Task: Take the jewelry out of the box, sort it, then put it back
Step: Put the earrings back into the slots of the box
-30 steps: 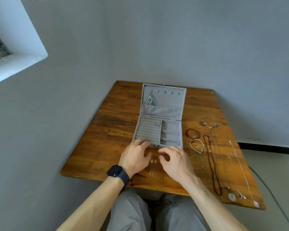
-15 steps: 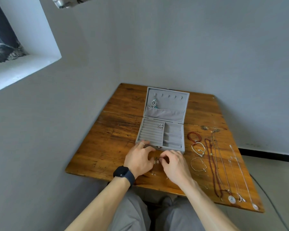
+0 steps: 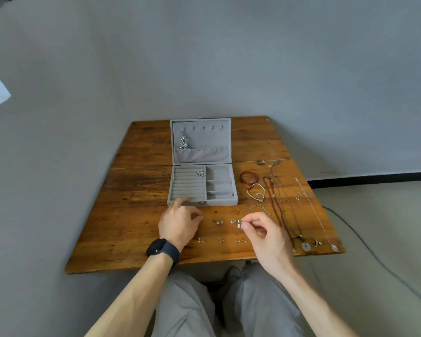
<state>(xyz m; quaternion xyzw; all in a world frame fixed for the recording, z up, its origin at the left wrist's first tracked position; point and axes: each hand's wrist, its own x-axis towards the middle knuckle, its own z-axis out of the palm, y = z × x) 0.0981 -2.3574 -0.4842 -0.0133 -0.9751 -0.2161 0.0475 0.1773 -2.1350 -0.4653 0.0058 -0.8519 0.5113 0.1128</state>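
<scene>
The small silver earring [image 3: 239,225] is pinched between thumb and forefinger of the right hand [image 3: 265,237], low over the brown wooden table [image 3: 136,190]. It sits in front of the open grey velvet jewelry box [image 3: 219,203], towards the box's right corner. The left hand [image 3: 179,224] rests in front of the box's left corner, a ringed finger reaching its front edge. Its fingers are curled, and I cannot tell whether they hold anything. Pairs of small stud earrings [image 3: 219,222] lie in rows in front of the box, running left to right between the hands. The right hand is nearer the upper row's right end, so the earring likely joins it there.
</scene>
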